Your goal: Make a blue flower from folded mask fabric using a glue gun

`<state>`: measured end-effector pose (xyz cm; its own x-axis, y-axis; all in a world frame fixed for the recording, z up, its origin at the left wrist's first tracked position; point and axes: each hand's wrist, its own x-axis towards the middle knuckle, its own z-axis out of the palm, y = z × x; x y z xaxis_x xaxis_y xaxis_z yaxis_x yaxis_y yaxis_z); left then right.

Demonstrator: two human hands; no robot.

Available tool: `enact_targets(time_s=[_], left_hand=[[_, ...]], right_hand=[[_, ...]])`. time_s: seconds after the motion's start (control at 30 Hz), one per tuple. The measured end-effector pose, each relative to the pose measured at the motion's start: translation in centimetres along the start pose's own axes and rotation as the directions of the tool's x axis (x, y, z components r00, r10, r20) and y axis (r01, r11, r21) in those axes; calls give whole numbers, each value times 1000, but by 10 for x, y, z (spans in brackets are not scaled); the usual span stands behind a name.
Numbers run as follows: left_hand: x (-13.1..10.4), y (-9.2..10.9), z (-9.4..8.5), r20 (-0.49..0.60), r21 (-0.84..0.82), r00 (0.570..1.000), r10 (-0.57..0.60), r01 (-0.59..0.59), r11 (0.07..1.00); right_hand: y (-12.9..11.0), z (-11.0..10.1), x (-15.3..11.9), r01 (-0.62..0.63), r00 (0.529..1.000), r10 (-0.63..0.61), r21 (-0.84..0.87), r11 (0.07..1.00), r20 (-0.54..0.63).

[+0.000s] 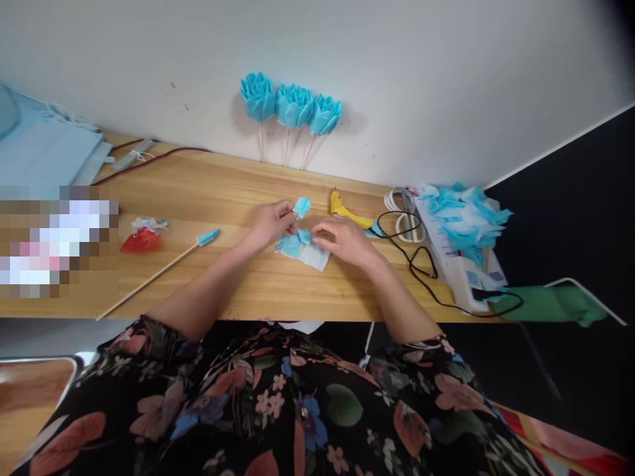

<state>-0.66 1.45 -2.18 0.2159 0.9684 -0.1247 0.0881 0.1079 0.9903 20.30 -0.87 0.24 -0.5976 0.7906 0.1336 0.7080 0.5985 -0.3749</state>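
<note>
My left hand (274, 221) pinches a small blue fabric petal (301, 207) between thumb and fingertips, just above the table. Below it lie a pale blue fabric piece (290, 246) and a white one (315, 256). The fingertips of my right hand (344, 239) close on the edge of another small blue fabric piece (304, 236) over that pile. Left of my hands, a wooden stick (153, 277) with a rolled blue tip (208, 237) rests on the table. A yellow glue gun (350, 213) lies just beyond my right hand.
Three blue fabric flowers (294, 106) on sticks lean against the wall. At right are scissors (409, 228), a black cable (421, 268), a white power strip (466, 281) and a heap of blue scraps (466, 215). Blue sheets (44, 145) and a red packet (141, 239) lie left.
</note>
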Motion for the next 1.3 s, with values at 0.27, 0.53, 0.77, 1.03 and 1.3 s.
enact_targets(time_s=[0.27,0.53,0.77,1.03,1.3], left_hand=[[-1,-1,-1,-14,47,1000,21,-20,999],[2,-2,-2,-26,24,999,41,-40,999],[1,4,-8,-100,-48,988,119,-125,991],[-1,7,-6,-52,-63,990,131,-134,989],[-2,9,-6,2,12,984,177,-177,984]], right_hand=[[0,10,2,-136,982,138,20,990,-128],[20,-9,10,-161,880,457,823,545,-130],[9,-22,27,-112,912,394,858,502,-112],[11,6,21,-131,906,411,857,499,-101],[13,6,19,-81,908,392,853,515,-150]])
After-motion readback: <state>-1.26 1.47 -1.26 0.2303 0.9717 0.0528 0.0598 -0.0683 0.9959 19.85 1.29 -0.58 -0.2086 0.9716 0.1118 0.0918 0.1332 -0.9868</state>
